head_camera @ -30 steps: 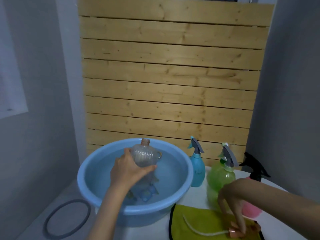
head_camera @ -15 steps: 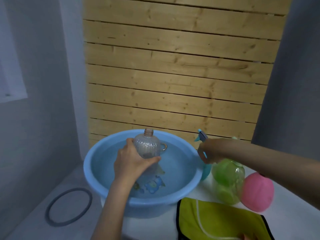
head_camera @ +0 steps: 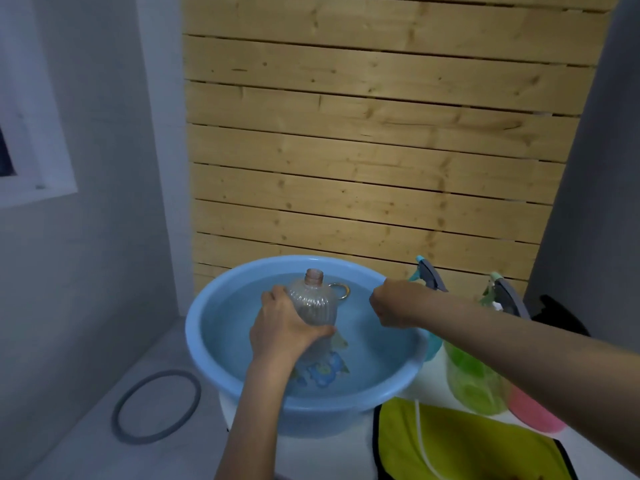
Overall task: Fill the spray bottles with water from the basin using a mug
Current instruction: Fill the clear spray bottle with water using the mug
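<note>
Right hand (head_camera: 391,306) now over basin (head_camera: 214,341) | left hand (head_camera: 284,329) grips bottle (head_camera: 313,303)

The light-blue round plastic basin (head_camera: 194,341) shows a blue flower print (head_camera: 325,370) inside. The ribbed clear plastic bottle (head_camera: 313,303) has a pinkish neck. The yellow cloth towel (head_camera: 467,445) is black-edged.

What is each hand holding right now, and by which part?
Left hand grips the clear bottle by its ribbed body, in the basin. Right hand is curled over the water; any hold cannot be told.
</note>
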